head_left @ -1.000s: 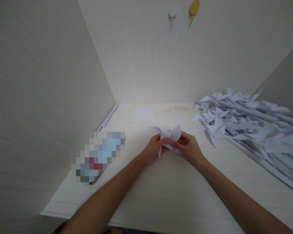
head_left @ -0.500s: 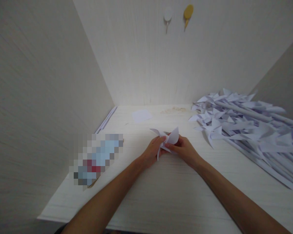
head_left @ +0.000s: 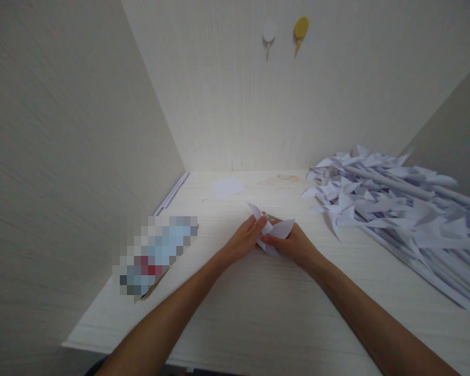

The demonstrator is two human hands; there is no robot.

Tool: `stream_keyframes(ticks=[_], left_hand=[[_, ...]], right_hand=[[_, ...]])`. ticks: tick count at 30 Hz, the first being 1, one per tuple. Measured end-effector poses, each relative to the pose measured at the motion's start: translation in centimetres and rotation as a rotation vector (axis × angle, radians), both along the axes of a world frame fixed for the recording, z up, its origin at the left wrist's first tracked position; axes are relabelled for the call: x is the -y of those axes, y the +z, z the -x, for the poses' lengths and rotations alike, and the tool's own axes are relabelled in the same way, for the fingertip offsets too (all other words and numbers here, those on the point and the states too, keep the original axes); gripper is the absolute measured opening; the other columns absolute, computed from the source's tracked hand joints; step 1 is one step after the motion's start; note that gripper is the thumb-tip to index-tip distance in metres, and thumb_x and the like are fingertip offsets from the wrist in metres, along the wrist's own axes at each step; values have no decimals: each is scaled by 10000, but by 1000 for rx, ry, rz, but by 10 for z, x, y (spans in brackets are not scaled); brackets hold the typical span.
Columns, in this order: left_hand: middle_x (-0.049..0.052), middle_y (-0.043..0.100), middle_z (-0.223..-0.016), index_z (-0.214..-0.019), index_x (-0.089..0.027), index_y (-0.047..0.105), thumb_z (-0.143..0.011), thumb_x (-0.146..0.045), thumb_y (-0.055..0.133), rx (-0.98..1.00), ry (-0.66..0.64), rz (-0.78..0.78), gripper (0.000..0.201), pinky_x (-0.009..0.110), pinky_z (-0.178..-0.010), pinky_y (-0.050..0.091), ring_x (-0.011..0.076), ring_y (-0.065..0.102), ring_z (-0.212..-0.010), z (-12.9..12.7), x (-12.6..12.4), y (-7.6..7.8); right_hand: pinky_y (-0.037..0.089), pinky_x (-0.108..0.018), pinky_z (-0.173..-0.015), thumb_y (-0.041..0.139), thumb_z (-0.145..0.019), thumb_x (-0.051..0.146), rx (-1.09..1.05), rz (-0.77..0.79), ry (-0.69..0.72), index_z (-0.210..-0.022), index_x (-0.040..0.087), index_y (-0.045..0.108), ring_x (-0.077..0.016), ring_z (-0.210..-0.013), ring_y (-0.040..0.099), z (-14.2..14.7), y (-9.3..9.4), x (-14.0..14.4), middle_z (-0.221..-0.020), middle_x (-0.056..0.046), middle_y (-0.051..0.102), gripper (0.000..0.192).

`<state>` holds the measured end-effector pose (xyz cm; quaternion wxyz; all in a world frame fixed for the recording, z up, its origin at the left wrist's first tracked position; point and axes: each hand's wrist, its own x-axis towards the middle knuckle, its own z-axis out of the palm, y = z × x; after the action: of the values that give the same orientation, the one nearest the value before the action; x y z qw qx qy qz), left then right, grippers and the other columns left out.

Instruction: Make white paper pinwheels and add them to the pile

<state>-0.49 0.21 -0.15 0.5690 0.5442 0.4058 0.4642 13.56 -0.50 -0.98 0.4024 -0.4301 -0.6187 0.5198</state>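
Head view: both hands meet near the middle of the pale wood-grain bench [head_left: 258, 313], a little toward its far side. The left hand [head_left: 245, 241] and the right hand [head_left: 295, 244] share 1 small folded piece of white paper [head_left: 276, 230]. The left grip is closed on it, thumb and fingertips [head_left: 261, 221] pinching a pointed flap that sticks up and away from the person. The right grip is closed on it too, fingers curled under and around the paper's near side, with a wider flap fanning out above the knuckles. The paper is held just above the bench surface; whether its lower tip touches the wood cannot be told. Both forearms run in from the bottom edge and converge on it.

To the right, well apart from the hands, lies a large pile of folded white paper pieces on long rolled paper sticks [head_left: 395, 209], reaching from the back corner to the right edge. Near the back wall lies a small flat sheet of paper [head_left: 227, 187]. Along the left wall lie thin white strips [head_left: 172, 193]. Nearer on the left rests a blurred-out object [head_left: 156, 253]. High on the back wall hang 2 hooks, a white hook [head_left: 269, 32] and a yellow hook [head_left: 301, 27] beside it.
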Motion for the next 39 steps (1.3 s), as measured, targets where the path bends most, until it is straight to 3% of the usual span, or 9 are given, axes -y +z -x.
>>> stream_keyframes(ticks=[4,8,10,16,20,25,29,33,39], left_hand=[[50,666,-778,-786,-172,623,-704,-488,582,0,15,-19,330,245,-647,422,157,579,-714,1,2,3],[40,646,-594,-862,-174,585,-730,-607,455,-50,-20,183,472,268,-579,421,159,589,-554,14,-10,17],[53,617,-528,-781,-169,567,-774,-612,342,-151,132,228,497,286,-582,418,170,583,-524,30,-30,28],[26,531,-671,-553,-184,415,-689,-157,565,-778,710,-229,204,345,-910,310,209,502,-936,107,-95,47],[10,456,-643,-505,-178,343,-722,-124,513,-804,690,-259,282,407,-991,192,239,392,-1095,147,-106,42],[44,411,-523,-418,-198,247,-689,-173,539,-936,695,-163,399,425,-850,334,314,465,-1012,168,-122,28],[9,357,-449,-423,-194,318,-697,-151,508,-935,661,-3,337,317,-724,397,255,547,-822,169,-134,31],[-47,241,-369,-445,-179,377,-681,-27,498,-748,572,74,306,195,-610,385,146,518,-579,150,-136,59],[21,583,-636,-729,-104,535,-755,-6,408,-343,257,154,163,150,-618,460,59,548,-590,74,-89,75]], right_hand=[[439,-274,-578,701,-595,334,-149,78,-60,-795,157,655,-140,-593,571,2,-3,2,-711,-28,679,271],[463,-291,-644,709,-586,318,-385,134,-117,-822,171,650,-156,-643,602,5,-4,1,-762,-41,695,284],[469,-291,-655,707,-579,306,-456,158,-131,-808,180,652,-163,-658,612,6,-3,1,-757,-39,698,267],[486,-297,-619,717,-526,266,-498,250,-148,-729,194,656,-171,-605,610,7,0,2,-699,-31,697,224],[489,-291,-597,730,-531,270,-551,279,-110,-710,190,659,-169,-586,606,5,0,2,-679,-32,693,209],[494,-290,-656,725,-542,249,-621,275,-69,-716,194,679,-166,-622,621,5,1,0,-709,-29,700,189],[490,-284,-640,746,-516,245,-661,312,-71,-710,190,688,-159,-598,613,5,0,-3,-695,-24,700,210],[478,-254,-643,757,-498,228,-732,360,-18,-698,191,693,-131,-589,600,3,2,-3,-656,2,683,214],[471,-245,-601,779,-458,225,-854,383,59,-636,203,685,-109,-556,566,-7,6,-4,-608,33,650,203]])
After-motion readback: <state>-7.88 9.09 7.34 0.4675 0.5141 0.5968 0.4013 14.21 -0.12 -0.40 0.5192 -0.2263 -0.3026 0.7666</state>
